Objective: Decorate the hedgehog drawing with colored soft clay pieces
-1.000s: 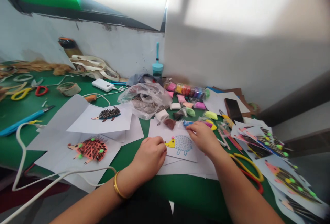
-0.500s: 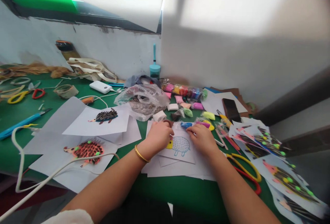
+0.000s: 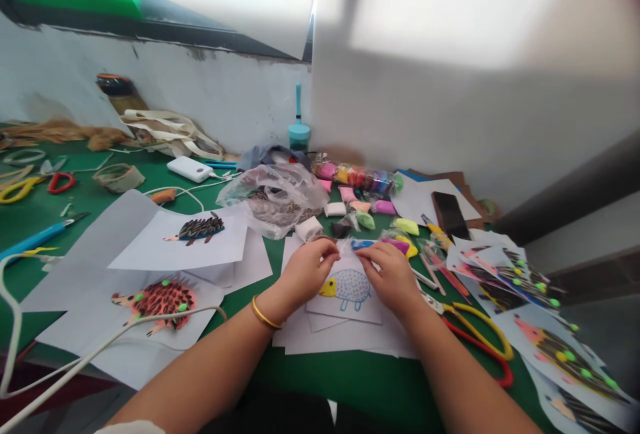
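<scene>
My left hand (image 3: 311,270) is closed in a pinch above the upper left of a drawing. My right hand (image 3: 387,273) faces it, thumb and fingers also pinched together at the drawing's upper right. Whatever sits between the fingertips is too small to make out. Below them lies the paper with a hedgehog drawing (image 3: 351,285), its body outlined in blue with short marks, its head filled in yellow. Just behind the right fingertips are a blue clay packet (image 3: 362,245) and a purple clay packet (image 3: 399,245). A gold bangle circles my left wrist.
Scissors with yellow and red handles (image 3: 480,337) lie right of my right forearm. Finished hedgehog pictures (image 3: 565,347) are stacked beyond. A plastic bag of seeds (image 3: 280,197) and several clay packets stand behind. A white cable (image 3: 125,327) crosses the left papers.
The two hands have lifted slightly, and the left fingertips have come off the drawing's yellow head, which now shows more fully. The view has shifted a little to the right.
</scene>
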A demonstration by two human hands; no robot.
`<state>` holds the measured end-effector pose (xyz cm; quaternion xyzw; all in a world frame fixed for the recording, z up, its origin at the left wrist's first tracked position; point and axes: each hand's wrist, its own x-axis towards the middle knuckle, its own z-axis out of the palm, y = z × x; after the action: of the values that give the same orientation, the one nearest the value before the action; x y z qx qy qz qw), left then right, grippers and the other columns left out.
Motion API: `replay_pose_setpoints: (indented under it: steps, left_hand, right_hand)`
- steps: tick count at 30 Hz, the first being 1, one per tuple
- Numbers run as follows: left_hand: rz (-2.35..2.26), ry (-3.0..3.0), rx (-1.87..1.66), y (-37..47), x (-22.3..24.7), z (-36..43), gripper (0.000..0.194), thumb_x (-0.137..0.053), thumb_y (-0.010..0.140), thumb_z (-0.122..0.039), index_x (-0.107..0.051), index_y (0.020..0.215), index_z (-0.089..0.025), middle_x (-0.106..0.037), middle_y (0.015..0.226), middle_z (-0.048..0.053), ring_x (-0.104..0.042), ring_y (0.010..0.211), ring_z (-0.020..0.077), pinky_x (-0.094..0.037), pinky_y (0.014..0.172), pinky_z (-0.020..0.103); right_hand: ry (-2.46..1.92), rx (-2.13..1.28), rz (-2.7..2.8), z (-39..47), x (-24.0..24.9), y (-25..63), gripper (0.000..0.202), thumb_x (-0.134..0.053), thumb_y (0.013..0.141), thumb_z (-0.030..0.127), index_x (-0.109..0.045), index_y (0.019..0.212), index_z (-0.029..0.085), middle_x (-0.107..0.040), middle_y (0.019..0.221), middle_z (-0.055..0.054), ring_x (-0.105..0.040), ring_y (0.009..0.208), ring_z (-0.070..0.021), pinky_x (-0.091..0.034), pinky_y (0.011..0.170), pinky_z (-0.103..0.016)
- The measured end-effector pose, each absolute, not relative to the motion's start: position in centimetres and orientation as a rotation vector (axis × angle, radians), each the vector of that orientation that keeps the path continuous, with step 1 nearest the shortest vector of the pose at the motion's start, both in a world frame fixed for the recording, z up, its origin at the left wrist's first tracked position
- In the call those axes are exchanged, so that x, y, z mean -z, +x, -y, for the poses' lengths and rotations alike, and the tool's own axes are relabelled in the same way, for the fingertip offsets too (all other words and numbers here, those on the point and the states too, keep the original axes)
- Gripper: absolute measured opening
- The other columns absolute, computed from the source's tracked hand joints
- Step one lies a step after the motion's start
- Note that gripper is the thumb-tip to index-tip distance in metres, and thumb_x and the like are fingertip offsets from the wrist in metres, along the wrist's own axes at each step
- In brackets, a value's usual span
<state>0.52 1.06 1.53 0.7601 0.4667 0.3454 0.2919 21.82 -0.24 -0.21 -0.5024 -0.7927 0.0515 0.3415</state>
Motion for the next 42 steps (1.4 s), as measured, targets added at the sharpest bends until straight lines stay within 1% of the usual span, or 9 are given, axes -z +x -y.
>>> replay_pose_setpoints:
  steps: [3, 6, 10, 13, 18, 23, 29, 35, 42]
  left_hand:
    - [-1.094, 1.65, -1.033, 0.9, -1.5, -0.7, 0.015, -0.066, 0.085, -0.028, -0.068, 0.095, -0.018, -0.071, 0.092, 0.004, -0.066, 0.083, 0.0176, -0.052, 0.077, 0.031]
    - [-0.947, 1.407, -1.024, 1.3, -1.5, -0.2, 0.018, -0.066, 0.084, -0.033, -0.068, 0.09, -0.017, -0.07, 0.087, 0.004, -0.065, 0.084, 0.0181, -0.052, 0.079, 0.032]
    - [-0.86, 1.205, -0.998, 1.7, -1.4, 0.2, 0.025, -0.068, 0.082, -0.041, -0.063, 0.08, -0.016, -0.064, 0.078, 0.001, -0.059, 0.077, 0.0145, -0.047, 0.077, 0.029]
    - [-0.802, 1.11, -1.012, 1.9, -1.3, 0.4, 0.028, -0.072, 0.08, -0.042, -0.062, 0.078, -0.016, -0.061, 0.077, 0.0, -0.055, 0.076, 0.0128, -0.044, 0.075, 0.026]
    - [-0.798, 1.063, -1.015, 2.0, -1.0, 0.4, 0.025, -0.078, 0.076, -0.037, -0.068, 0.084, -0.015, -0.063, 0.083, 0.001, -0.055, 0.078, 0.0129, -0.042, 0.075, 0.026]
    - [-0.75, 0.975, -1.027, 2.0, -0.9, 0.3, 0.032, -0.084, 0.069, -0.034, -0.066, 0.088, -0.016, -0.063, 0.083, 0.0, -0.058, 0.078, 0.0124, -0.044, 0.075, 0.026]
    - [-0.755, 1.029, -1.004, 1.9, -0.8, 0.1, 0.026, -0.082, 0.072, -0.036, -0.068, 0.08, -0.015, -0.063, 0.076, -0.001, -0.055, 0.073, 0.0107, -0.043, 0.071, 0.025]
    - [-0.767, 1.134, -1.002, 2.0, -1.3, 0.3, 0.024, -0.08, 0.074, -0.035, -0.074, 0.087, -0.016, -0.069, 0.087, 0.004, -0.06, 0.083, 0.0162, -0.046, 0.079, 0.029]
    - [-0.843, 1.166, -1.018, 1.8, -0.9, 0.1, 0.024, -0.078, 0.076, -0.038, -0.069, 0.079, -0.016, -0.064, 0.078, 0.001, -0.056, 0.074, 0.0135, -0.043, 0.071, 0.027]
  right_hand:
    - [-1.213, -0.123, 1.984, 1.2, -0.5, 20.8, 0.021, -0.052, 0.096, 0.025, -0.072, 0.103, 0.021, -0.069, 0.095, -0.007, -0.061, 0.092, -0.0216, -0.046, 0.083, -0.038]
    - [-1.149, -0.137, 1.946, 2.0, -0.9, 19.9, 0.02, -0.053, 0.096, 0.024, -0.069, 0.107, 0.022, -0.068, 0.097, -0.007, -0.06, 0.093, -0.0217, -0.047, 0.084, -0.039]
    - [-1.067, -0.142, 1.923, 2.6, -1.2, 19.3, 0.013, -0.056, 0.094, 0.023, -0.066, 0.102, 0.022, -0.064, 0.096, -0.006, -0.058, 0.092, -0.0217, -0.046, 0.082, -0.039]
    - [-1.043, -0.161, 1.919, 2.8, -1.2, 19.1, 0.006, -0.06, 0.093, 0.024, -0.064, 0.097, 0.022, -0.062, 0.092, -0.006, -0.057, 0.089, -0.0214, -0.045, 0.08, -0.039]
    - [-1.059, -0.186, 1.885, 2.7, -1.1, 19.2, 0.01, -0.067, 0.09, 0.031, -0.062, 0.091, 0.022, -0.062, 0.088, -0.004, -0.057, 0.086, -0.0218, -0.045, 0.079, -0.038]
    - [-1.043, -0.281, 1.875, 2.6, -1.3, 19.1, 0.007, -0.061, 0.094, 0.027, -0.064, 0.089, 0.022, -0.062, 0.085, -0.003, -0.057, 0.083, -0.0198, -0.044, 0.075, -0.036]
    - [-1.011, -0.409, 1.868, 2.7, -1.4, 19.1, 0.011, -0.057, 0.095, 0.024, -0.064, 0.087, 0.022, -0.061, 0.082, -0.002, -0.056, 0.081, -0.0183, -0.044, 0.074, -0.034]
    - [-1.034, -0.447, 1.832, 2.5, -1.2, 19.2, 0.015, -0.057, 0.096, 0.026, -0.061, 0.082, 0.021, -0.059, 0.078, -0.001, -0.054, 0.077, -0.0173, -0.043, 0.071, -0.033]
    - [-1.054, -0.348, 1.849, 2.5, -1.2, 19.3, 0.01, -0.065, 0.091, 0.031, -0.063, 0.087, 0.022, -0.06, 0.082, -0.002, -0.055, 0.081, -0.0191, -0.043, 0.074, -0.035]
